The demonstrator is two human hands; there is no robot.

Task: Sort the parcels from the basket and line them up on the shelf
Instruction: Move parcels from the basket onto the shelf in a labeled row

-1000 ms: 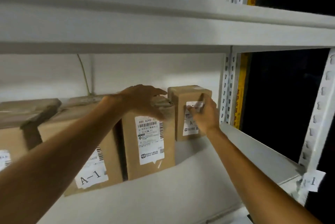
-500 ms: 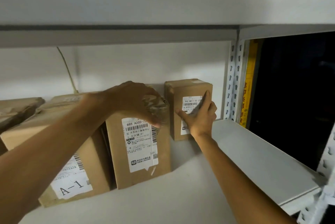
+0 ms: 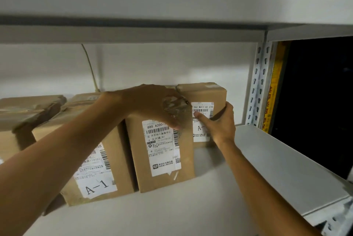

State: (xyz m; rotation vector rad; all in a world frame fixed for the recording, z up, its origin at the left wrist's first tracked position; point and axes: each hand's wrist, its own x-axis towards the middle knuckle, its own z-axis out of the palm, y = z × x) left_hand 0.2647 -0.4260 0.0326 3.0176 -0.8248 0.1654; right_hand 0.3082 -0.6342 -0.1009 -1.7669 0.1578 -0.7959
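Both hands on parcels, squaring up the row on the shelf [image 3: 286, 168].
Near, left: A-1 parcel [image 3: 91, 159] standing label-out. Just right of it is the middle parcel [image 3: 164, 151], with the left hand [image 3: 152, 103] curled over its crumpled taped top, gripping. Farther back on the right, by the wall, is the small parcel [image 3: 206, 96]; the right hand [image 3: 221, 123] grips it, thumb on the label, fingers round the right side. Cardboard looks stiff and the small one likely light; tape slick, so hold opposite side faces.
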